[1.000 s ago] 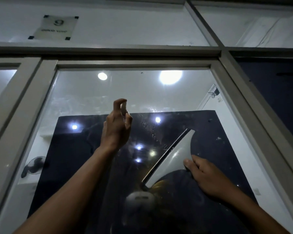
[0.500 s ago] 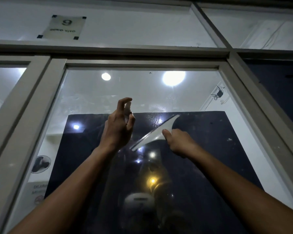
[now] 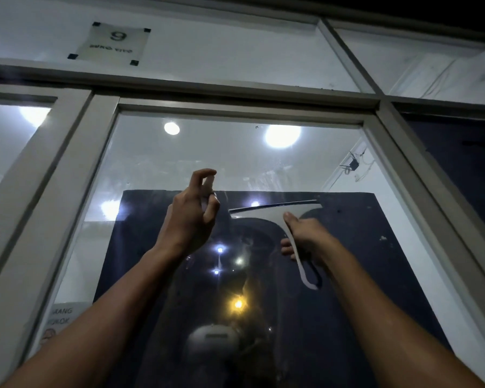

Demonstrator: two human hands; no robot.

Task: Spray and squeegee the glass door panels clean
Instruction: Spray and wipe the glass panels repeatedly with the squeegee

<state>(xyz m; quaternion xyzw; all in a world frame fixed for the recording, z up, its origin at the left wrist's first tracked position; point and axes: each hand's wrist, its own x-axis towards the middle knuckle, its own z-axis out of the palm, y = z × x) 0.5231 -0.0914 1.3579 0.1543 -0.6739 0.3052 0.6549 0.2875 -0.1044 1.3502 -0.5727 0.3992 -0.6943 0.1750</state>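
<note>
Currently both arms raised toward glass door panel (image 3: 235,152), head view looking up at it.

L hand (image 3: 189,217): fingers curled round a small spray bottle (image 3: 207,189), index finger hooked over the top. Only the pale nozzle and a bit of the body show between fingers; rest hidden by the hand. Bottle is up near the glass, approx. level w/ the top edge of the dark sheet (image 3: 347,247) behind the pane.

R hand (image 3: 305,236): gripping the handle of a white squeegee (image 3: 275,212), thumb up along the neck, fingertips visible wrapping round the far side. Blade roughly horizontal, slightly higher at its right end, lying along the upper edge of the dark sheet. Blade appears to be against the glass; contact not fully certain. Hooked end of the handle sticks out below the hand.

Glass: streaks/wet smears above the blade, approx. centre of pane. Reflections of round ceiling lights (image 3: 282,135) near the top, smaller bright spots and an orange glow lower down.

Surroundings: pale door frame (image 3: 101,130) around the pane. Transom above carries a taped sign (image 3: 115,42) w/ a mirrored "9". Sticker w/ partial lettering at lower left corner (image 3: 59,317).
</note>
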